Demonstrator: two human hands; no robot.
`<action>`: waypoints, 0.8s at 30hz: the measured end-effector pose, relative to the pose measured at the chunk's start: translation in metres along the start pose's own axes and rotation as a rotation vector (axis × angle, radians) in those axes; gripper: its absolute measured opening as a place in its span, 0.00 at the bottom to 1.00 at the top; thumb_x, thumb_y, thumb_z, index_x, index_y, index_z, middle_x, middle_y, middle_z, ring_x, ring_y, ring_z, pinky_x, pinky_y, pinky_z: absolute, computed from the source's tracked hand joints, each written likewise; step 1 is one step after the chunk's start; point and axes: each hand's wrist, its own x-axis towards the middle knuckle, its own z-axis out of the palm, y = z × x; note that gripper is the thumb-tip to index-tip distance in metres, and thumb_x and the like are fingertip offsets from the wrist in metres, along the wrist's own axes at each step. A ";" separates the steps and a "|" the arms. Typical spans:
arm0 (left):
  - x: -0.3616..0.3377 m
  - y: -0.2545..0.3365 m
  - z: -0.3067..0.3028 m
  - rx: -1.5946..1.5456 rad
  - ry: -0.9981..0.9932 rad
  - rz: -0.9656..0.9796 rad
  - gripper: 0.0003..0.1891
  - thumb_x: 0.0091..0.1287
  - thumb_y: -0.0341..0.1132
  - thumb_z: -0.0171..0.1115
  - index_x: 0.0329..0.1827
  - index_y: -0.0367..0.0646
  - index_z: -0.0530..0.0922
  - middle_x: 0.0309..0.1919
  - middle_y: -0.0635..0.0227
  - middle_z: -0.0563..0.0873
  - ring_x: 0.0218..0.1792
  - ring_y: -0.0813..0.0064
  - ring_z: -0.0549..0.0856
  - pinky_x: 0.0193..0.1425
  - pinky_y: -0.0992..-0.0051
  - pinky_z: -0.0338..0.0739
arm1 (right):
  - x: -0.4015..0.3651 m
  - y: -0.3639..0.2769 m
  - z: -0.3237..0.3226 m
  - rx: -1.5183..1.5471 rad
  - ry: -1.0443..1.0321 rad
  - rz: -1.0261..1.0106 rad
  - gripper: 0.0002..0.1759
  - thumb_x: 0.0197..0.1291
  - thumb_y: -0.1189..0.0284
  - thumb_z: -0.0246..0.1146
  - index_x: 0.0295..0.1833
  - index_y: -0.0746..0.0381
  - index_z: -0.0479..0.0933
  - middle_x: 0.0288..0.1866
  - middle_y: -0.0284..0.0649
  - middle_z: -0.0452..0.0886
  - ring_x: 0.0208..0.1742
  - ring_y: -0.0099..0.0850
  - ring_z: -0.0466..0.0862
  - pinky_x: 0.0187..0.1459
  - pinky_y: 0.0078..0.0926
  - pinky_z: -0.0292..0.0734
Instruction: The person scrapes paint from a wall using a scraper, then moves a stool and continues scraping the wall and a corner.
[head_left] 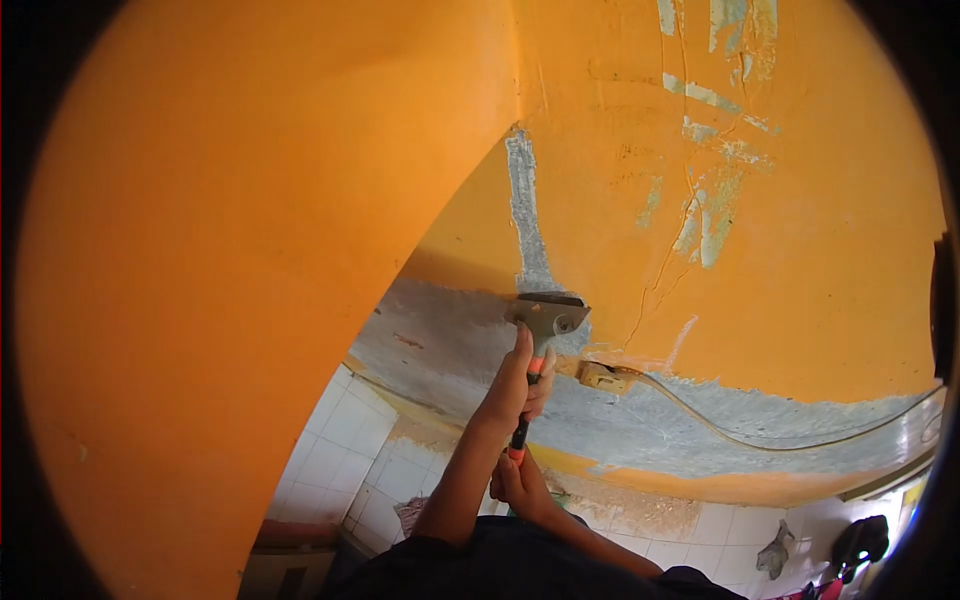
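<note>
A scraper [548, 314] with a wide metal blade and a black-and-orange handle presses against an orange painted wall [800, 260], at the edge of a bare grey strip [524, 210]. My left hand [515, 385] grips the handle high up, just under the blade. My right hand [520, 480] holds the handle's lower end. Both forearms rise from the bottom middle of the view.
A yellowish electrical box [603, 377] sits just right of the scraper, and a thin cable [750, 442] runs from it to the right. Scraped grey plaster [440, 350] spreads below. White tiles [340, 440] cover the lower wall. Dark clothes [860, 540] hang at the lower right.
</note>
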 end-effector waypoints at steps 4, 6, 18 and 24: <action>-0.003 0.019 0.008 0.000 0.005 0.055 0.33 0.67 0.73 0.34 0.25 0.52 0.65 0.08 0.82 0.56 0.07 0.86 0.52 0.10 0.78 0.47 | 0.004 -0.014 0.002 -0.035 -0.011 -0.067 0.13 0.76 0.63 0.44 0.46 0.63 0.62 0.22 0.35 0.73 0.21 0.22 0.73 0.25 0.21 0.70; 0.001 0.008 0.004 -0.018 -0.006 0.043 0.33 0.68 0.73 0.33 0.26 0.52 0.65 0.08 0.82 0.57 0.07 0.86 0.52 0.10 0.79 0.46 | 0.003 -0.014 -0.002 -0.047 -0.047 -0.021 0.14 0.76 0.62 0.45 0.46 0.63 0.62 0.22 0.35 0.73 0.21 0.21 0.73 0.25 0.20 0.69; -0.002 0.023 0.006 0.077 -0.003 0.037 0.33 0.68 0.73 0.32 0.25 0.52 0.65 0.10 0.82 0.58 0.07 0.87 0.53 0.11 0.80 0.48 | 0.012 -0.035 0.003 -0.061 -0.105 -0.045 0.15 0.77 0.60 0.43 0.47 0.63 0.61 0.26 0.35 0.74 0.25 0.22 0.75 0.29 0.22 0.72; 0.001 0.004 -0.008 0.190 -0.008 -0.001 0.33 0.69 0.72 0.31 0.27 0.50 0.66 0.09 0.82 0.58 0.07 0.86 0.54 0.10 0.79 0.50 | 0.011 -0.018 0.006 -0.105 -0.129 0.022 0.15 0.76 0.61 0.45 0.50 0.63 0.61 0.30 0.38 0.75 0.28 0.23 0.76 0.35 0.25 0.76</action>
